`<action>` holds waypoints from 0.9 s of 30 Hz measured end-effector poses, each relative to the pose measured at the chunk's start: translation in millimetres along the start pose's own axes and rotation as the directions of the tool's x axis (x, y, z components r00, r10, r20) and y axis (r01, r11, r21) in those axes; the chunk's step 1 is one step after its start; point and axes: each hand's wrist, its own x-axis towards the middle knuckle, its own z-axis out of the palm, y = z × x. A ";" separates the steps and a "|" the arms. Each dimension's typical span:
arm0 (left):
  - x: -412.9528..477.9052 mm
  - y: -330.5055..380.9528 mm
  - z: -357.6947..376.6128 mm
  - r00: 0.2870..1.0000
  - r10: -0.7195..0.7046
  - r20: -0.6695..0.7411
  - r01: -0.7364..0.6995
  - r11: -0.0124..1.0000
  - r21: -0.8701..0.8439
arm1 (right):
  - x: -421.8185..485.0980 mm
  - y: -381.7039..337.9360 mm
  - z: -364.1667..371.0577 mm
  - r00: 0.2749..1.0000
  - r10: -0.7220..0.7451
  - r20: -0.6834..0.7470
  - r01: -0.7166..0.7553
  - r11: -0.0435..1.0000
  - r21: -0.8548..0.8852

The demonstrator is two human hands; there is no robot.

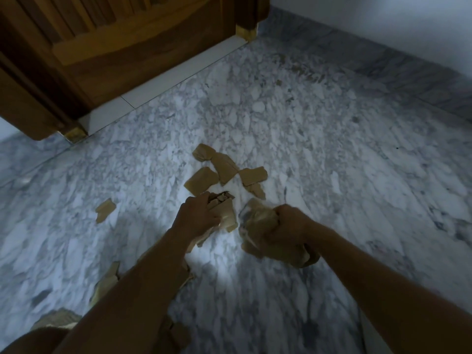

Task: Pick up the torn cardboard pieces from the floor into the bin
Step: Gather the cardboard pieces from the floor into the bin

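Risk: both hands are loaded and I see no bin; I judge that further grabs spill the bundles.

Marble floor [332, 149]: veined grey-white, likely slick.

Torn cardboard pieces [224, 169]: tan, flat, ragged, at 12 o'clock of the hands.

Left hand [199, 213] grips a stack [227, 213].

Right hand [288, 223] clenches a crumpled wad [256, 223].

Lone scrap [105, 210] at 9 o'clock.

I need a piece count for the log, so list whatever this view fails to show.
Bin: nowhere in the head view, outside the frame.
Bundle in the right hand: head view, motion blur smears it; count unreadable.
Stack in the left hand: head view, fingers cover part of it.
Scraps beside the left forearm: head view, arm hides their extent; dim light.
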 end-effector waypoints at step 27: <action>16.8 -9.2 -8.3 0.915 -0.021 0.404 0.007 0.999 0.036 | 100.8 -9.6 -60.8 0.986 0.138 -0.093 -0.156 0.960 -0.231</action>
